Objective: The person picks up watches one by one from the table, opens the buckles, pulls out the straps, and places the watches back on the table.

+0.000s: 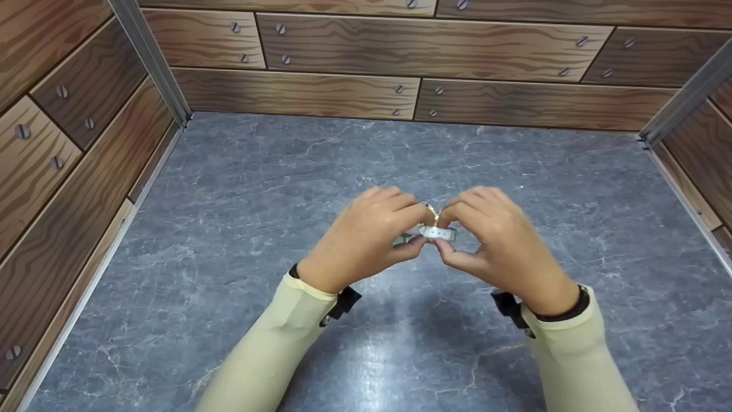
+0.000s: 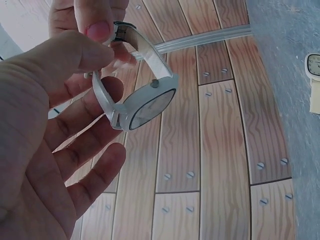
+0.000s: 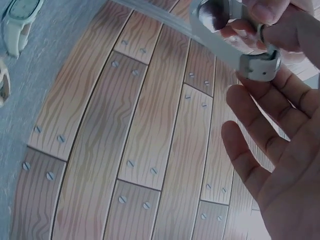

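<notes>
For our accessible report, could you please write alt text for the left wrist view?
The left hand and right hand hold a pale watch by its strap. A second watch lies on the grey surface at the right edge; wood-patterned panelling stands behind.

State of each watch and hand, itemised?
White rounded watch, leather-look strap: held up, strap looped; fastening unclear.
Left hand: pinching strap.
Right hand: pinching strap.
White rounded-rectangular watch, cream strap, left wrist view: lying face-up, cropped.
Pale-strapped watch, right wrist view, possibly the same: lying, cropped.
Pale curved item below: cropped, unclear.
</notes>
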Available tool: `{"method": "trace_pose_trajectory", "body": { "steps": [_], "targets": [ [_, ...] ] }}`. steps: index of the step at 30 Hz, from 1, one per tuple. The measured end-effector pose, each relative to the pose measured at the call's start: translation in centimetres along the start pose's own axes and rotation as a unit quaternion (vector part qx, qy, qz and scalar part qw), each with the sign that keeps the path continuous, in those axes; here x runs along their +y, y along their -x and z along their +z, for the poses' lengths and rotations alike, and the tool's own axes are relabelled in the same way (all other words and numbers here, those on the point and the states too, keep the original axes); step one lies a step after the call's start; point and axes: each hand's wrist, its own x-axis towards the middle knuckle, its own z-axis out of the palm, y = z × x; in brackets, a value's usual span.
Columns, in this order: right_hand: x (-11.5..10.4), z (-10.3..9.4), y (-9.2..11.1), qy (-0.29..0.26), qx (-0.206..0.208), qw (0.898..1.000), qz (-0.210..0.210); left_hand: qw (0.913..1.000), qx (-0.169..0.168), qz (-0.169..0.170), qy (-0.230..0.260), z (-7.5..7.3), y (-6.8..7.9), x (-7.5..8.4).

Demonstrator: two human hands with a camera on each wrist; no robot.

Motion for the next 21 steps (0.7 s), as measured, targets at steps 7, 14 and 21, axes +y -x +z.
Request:
{"method": "trace_pose_trajectory", "body": {
  "steps": [7,14,21],
  "targets": [
    [-0.03,-0.08,0.0,0.013,0.004,1.0,0.002,0.9998,0.004,-0.004,-0.016,-0.02,-0.05,0.02],
    [-0.04,-0.13,0.03,0.033,0.009,0.999,0.011,0.9996,0.015,-0.012,-0.02,0.16,-0.12,0.05],
    [0.05,-0.02,0.08,0.033,0.022,0.999,0.01,0.9995,0.024,-0.019,-0.013,0.27,-0.1,-0.07]
  ]
}}
